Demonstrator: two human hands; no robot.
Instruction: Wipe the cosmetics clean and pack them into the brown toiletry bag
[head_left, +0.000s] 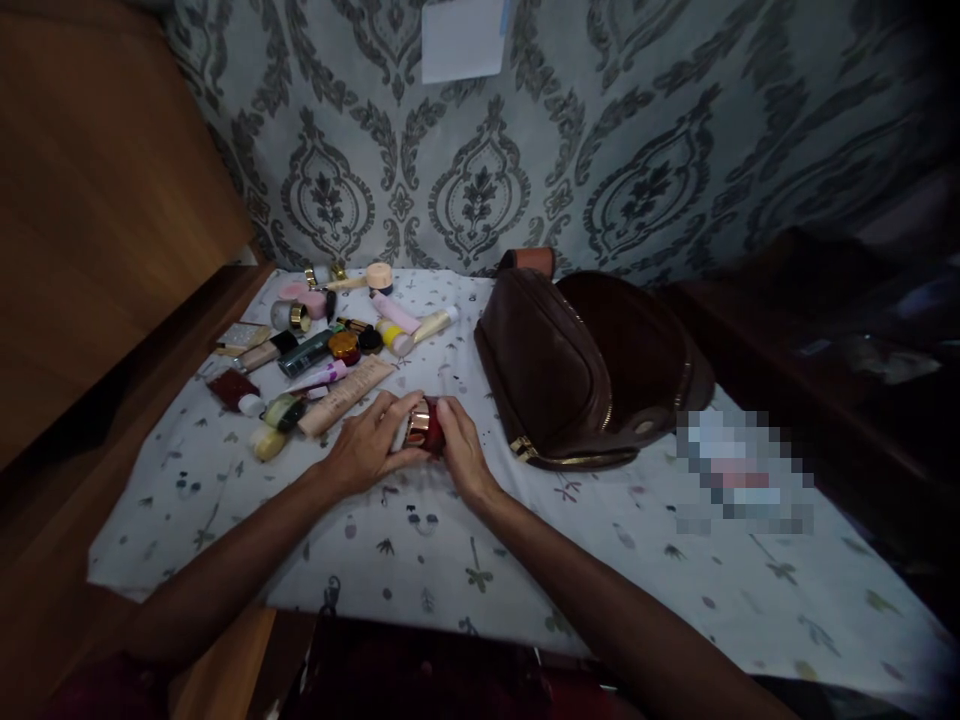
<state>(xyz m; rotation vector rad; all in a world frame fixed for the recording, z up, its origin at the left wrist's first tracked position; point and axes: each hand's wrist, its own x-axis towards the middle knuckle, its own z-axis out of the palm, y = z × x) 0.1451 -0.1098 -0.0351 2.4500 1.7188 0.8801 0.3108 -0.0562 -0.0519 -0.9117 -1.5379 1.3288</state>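
Between my two hands is a small red cosmetic jar (433, 428) with a shiny gold band or lid, just above or on the patterned cloth. My left hand (366, 442) grips its gold end with thumb and fingers. Closed against the red side is my right hand (468, 455). Beyond my left hand lies a beige squeeze tube (345, 397). Close by are a greenish jar (283, 411), a yellow-capped item (268, 442) and an amber-lidded jar (344, 347). To the right of my hands stands a brown leather bag (540, 365) with gold zippers.
More cosmetics crowd the left: a dark green tube (305, 354), a pink tube (395, 312), a dark red bottle (234, 391). A wooden cabinet (112, 200) borders the left side. Behind rises a patterned wall (480, 190). A blurred-out item (742, 470) lies on the right.
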